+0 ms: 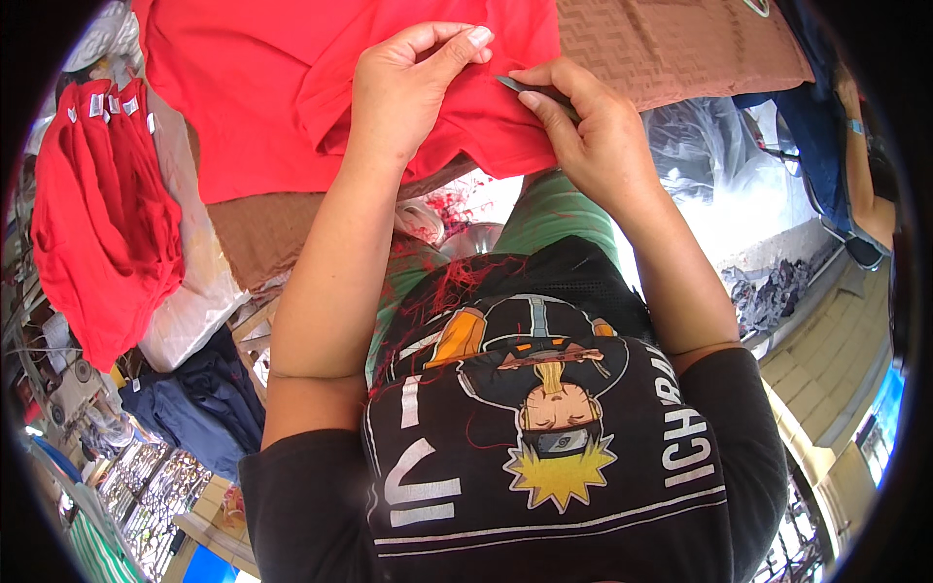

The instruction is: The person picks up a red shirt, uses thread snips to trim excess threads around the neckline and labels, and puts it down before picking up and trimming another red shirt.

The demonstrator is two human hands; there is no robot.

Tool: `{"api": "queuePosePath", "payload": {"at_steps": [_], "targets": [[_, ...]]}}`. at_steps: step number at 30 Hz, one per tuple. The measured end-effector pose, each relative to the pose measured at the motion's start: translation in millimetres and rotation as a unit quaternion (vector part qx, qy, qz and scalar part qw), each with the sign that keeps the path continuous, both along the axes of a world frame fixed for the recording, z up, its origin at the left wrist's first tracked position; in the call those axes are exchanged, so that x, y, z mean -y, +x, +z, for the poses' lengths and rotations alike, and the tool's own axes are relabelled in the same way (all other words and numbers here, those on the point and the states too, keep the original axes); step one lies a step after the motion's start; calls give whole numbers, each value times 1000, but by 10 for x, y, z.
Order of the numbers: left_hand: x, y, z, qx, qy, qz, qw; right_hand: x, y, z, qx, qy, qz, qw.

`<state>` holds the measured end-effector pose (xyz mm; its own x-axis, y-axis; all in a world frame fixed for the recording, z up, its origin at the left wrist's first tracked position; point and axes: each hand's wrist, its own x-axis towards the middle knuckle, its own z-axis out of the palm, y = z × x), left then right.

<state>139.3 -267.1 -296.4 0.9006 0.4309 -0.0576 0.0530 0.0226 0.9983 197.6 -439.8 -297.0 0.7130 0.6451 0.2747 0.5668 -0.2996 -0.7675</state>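
Note:
Red cloth (262,87) lies spread over the brown patterned board in front of me. My left hand (413,83) is above it, thumb and fingertips pinched together. Whatever is in that pinch is too small to make out. In my right hand (593,121) I hold dark thread snips (508,84), their pointed tip toward the left hand, just over the cloth. Most of the snips are hidden by my fingers. The two hands are close but apart.
Several red garments with white labels (107,214) hang at the left, above a dark blue cloth (199,398). The brown board (680,49) extends right, beside clear plastic (700,146). Red thread scraps (457,282) cling to my lap. Another person's arm (855,160) shows at far right.

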Motion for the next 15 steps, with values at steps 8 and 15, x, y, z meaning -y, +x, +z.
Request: {"api": "queuePosePath", "payload": {"at_steps": [8, 15], "targets": [[2, 0, 0, 4, -12, -1, 1000, -4, -13, 56, 45, -32, 10, 998], [4, -2, -4, 6, -10, -1, 1000, -7, -28, 81, 59, -49, 0, 997]]}}
